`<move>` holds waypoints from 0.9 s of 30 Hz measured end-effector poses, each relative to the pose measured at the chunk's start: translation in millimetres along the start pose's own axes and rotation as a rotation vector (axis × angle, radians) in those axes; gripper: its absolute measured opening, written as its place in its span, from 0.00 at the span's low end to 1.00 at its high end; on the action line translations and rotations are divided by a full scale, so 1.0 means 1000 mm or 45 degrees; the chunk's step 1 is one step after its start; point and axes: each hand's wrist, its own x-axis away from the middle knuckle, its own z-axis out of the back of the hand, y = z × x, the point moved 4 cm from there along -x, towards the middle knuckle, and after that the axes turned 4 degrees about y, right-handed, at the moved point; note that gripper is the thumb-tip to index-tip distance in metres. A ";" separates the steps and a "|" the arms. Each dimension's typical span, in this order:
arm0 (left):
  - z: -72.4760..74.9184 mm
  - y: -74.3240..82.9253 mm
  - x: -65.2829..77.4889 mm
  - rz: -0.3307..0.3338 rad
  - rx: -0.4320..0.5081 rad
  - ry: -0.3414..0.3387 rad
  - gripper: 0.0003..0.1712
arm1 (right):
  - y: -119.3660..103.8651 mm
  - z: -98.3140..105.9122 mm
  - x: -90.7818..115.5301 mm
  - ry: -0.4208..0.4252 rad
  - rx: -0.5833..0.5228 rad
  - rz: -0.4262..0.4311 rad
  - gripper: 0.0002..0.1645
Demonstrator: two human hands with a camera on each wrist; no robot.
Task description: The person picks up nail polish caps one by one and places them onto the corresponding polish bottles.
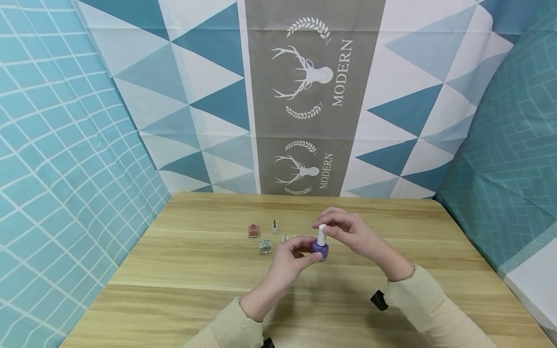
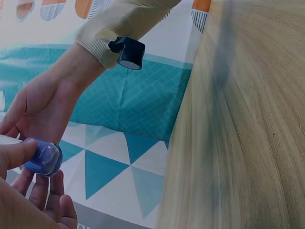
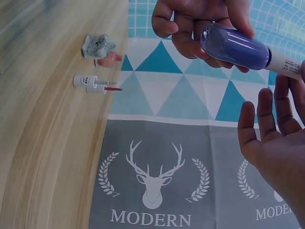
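Above the wooden table, a bottle of purple nail polish [image 1: 319,250] is held upright between both hands. My left hand [image 1: 288,258] grips its glass body between thumb and fingers. The thumb and fingertips of my right hand [image 1: 351,233] pinch the tall white cap [image 1: 321,235]. In the right wrist view the cap [image 3: 284,64] sits at the bottle's neck, with a dark ring showing between cap and purple glass [image 3: 236,46]. From the left wrist, the bottle's base [image 2: 46,160] shows, while the cap is mostly hidden behind the thumb.
Left of the hands stand two uncapped polish bottles, one reddish-brown [image 1: 254,231] and one silvery glitter [image 1: 265,247]. Beside them two white caps stand brush-up, one with a dark red brush [image 1: 274,228], the other [image 1: 285,238] partly behind my left hand. Patterned cloth [image 1: 209,96] hangs behind the table.
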 end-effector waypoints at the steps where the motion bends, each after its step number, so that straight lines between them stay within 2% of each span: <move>1: 0.000 0.000 0.000 -0.002 0.004 0.000 0.17 | 0.000 0.000 0.000 0.005 0.001 -0.002 0.12; 8: 0.001 0.000 0.001 -0.016 0.012 -0.004 0.18 | -0.001 -0.001 -0.003 0.046 -0.024 -0.017 0.10; 14: 0.001 0.000 0.001 0.006 0.009 -0.004 0.17 | -0.001 -0.001 -0.005 0.083 -0.045 0.032 0.07; 21: 0.001 0.000 0.000 -0.007 0.017 0.005 0.17 | -0.001 -0.002 -0.008 0.124 -0.097 0.083 0.06; 27: 0.001 0.001 0.000 -0.010 0.039 0.007 0.16 | -0.001 -0.002 -0.008 0.145 -0.098 0.054 0.07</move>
